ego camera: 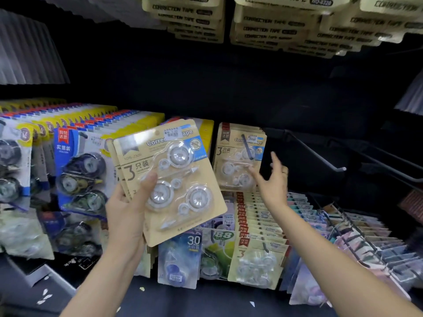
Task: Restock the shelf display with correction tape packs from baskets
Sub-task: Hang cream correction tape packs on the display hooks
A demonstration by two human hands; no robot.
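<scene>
My left hand (128, 209) grips a small stack of tan correction tape packs (169, 179), thumb pressed on the front card, each with three clear tape dispensers. It holds them tilted in front of the shelf. To the right, one identical pack (238, 156) hangs on a black peg hook. My right hand (273, 179) is beside that hung pack's right edge, fingers spread and relaxed, holding nothing.
Two bare black peg hooks (320, 152) jut out at the right. Blue and yellow tape packs (77, 165) fill hooks on the left. More tan packs (258, 227) and pastel packs (357, 239) hang below. Tan packs (274, 24) hang overhead.
</scene>
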